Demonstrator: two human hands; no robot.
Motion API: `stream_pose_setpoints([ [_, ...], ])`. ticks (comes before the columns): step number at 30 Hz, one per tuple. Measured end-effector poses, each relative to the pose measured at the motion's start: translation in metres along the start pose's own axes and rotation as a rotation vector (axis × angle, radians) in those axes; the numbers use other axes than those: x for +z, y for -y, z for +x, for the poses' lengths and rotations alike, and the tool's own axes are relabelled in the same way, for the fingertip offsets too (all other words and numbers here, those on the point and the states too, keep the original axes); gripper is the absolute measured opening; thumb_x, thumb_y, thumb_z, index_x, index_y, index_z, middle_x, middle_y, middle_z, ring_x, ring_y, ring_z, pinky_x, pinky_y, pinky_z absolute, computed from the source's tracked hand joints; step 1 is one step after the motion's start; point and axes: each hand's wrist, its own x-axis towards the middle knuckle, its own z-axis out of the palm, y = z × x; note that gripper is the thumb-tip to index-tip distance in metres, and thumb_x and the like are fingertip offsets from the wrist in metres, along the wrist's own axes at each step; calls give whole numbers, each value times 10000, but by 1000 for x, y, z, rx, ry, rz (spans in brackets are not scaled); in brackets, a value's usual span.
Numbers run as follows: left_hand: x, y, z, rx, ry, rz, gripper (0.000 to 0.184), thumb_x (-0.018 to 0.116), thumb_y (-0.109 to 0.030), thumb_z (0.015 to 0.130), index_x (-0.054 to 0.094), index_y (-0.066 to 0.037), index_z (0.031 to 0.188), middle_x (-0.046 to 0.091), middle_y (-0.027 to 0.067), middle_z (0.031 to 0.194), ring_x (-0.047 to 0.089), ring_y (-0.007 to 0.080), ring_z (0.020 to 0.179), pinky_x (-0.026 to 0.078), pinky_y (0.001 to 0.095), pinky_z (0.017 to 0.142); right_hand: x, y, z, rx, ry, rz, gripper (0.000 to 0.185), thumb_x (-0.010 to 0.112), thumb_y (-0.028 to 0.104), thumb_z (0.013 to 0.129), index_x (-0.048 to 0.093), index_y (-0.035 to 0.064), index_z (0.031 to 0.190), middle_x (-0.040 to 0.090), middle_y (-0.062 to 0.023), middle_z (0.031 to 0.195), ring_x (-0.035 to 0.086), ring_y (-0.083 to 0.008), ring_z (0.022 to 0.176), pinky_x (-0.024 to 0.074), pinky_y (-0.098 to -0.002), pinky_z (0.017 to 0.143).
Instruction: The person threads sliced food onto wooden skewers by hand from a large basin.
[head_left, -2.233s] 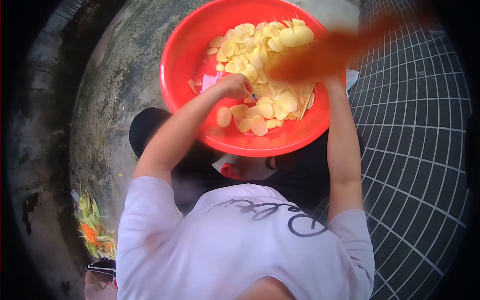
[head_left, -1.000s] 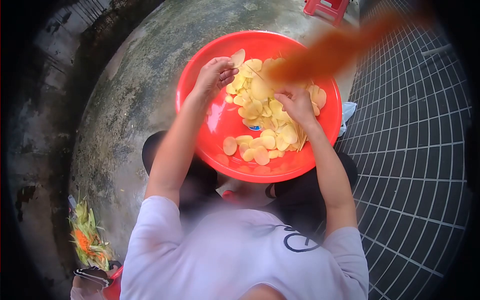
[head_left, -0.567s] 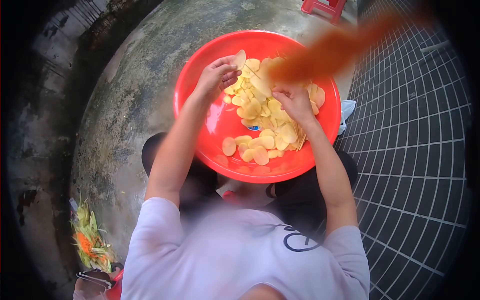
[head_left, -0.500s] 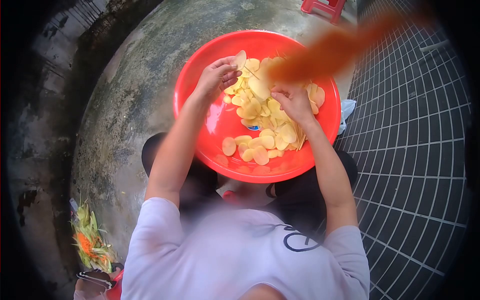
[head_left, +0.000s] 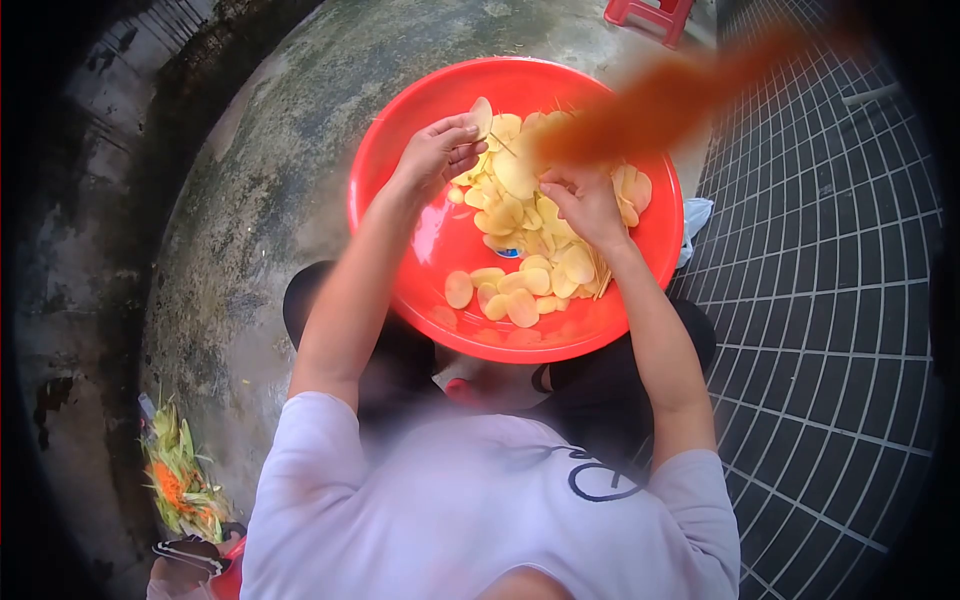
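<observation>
A wide red basin [head_left: 430, 290] rests at my lap, holding many thin, pale yellow slices [head_left: 522, 308] that look like potato. Over its far left part, my left hand [head_left: 440, 152] pinches one upright slice [head_left: 482, 117] between thumb and fingers. A thin wooden skewer [head_left: 503, 146] slants from near that slice toward a larger slice [head_left: 515, 176] in the middle. My right hand [head_left: 585, 208] is closed in a pinch beside this larger slice; what its fingertips grip is too small to make out. More sticks [head_left: 603, 275] lie among the slices at the right.
An orange blur [head_left: 640, 110] hides the basin's upper right. A red stool [head_left: 650, 18] stands beyond. A white plastic bag [head_left: 695, 225] lies right of the basin, by dark tiles [head_left: 800, 300]. Green and orange scraps [head_left: 180, 475] lie at lower left, near another person's leg [head_left: 185, 570].
Almost nothing differs. Both hands keep their places with only tiny shifts, and the basin and slices look the same.
</observation>
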Motion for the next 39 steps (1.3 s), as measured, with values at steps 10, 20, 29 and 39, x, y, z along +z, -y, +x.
stream_pose_setpoints([
  [10,-1,5,4,-22,-35,-121,291,621,-103,960,578,-35,1239,683,65,1036,691,137,897,590,258,745,4,7,-3,23,2,3,133,696,105,843,720,1,921,717,-88,799,646,-149,686,503,-286,650],
  [20,4,11,3,-21,-13,-137,209,626,-107,957,596,-34,1150,692,62,982,693,134,869,592,260,752,7,8,-3,99,5,93,124,696,106,862,719,4,929,700,-49,756,620,-97,619,497,-256,592],
  [29,9,15,2,51,-47,-88,190,638,-111,946,577,-45,1114,689,59,983,693,146,883,577,286,797,10,10,-4,157,54,148,133,682,106,878,709,-12,933,667,-35,718,588,-70,538,496,-237,493],
  [39,9,12,1,114,-54,104,193,677,-131,911,607,-53,1073,688,37,967,682,119,860,535,244,751,10,16,-8,151,69,120,132,680,97,867,705,-15,931,677,-62,716,610,-103,544,500,-263,514],
])
